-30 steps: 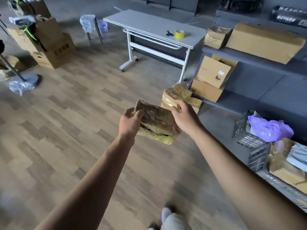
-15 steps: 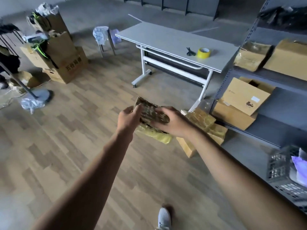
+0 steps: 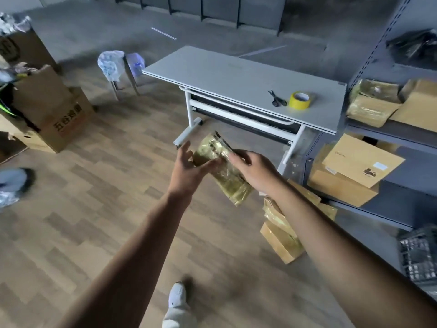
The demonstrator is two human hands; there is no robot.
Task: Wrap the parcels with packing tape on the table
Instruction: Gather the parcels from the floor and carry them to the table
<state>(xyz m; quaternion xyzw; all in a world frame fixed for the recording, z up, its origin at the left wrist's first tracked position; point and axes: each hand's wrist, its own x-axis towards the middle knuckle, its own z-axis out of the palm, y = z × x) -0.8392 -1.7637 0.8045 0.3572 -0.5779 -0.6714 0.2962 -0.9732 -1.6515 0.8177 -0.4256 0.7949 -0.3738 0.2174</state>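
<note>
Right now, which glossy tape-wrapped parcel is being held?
The glossy tape-wrapped parcel in the right hand; the others rest on a brown cardboard box and grey shelf.

Both bare arms stretch forward and converge. The left hand is spread, its fingers straight and its thumb against the tape-wrapped parcel. The right hand grips that parcel from the other side, fingers curled over it.

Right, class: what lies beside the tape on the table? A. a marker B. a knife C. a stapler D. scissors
D: dark-handled scissors lie right beside the yellow tape on the table, and nothing else is near it.
</note>
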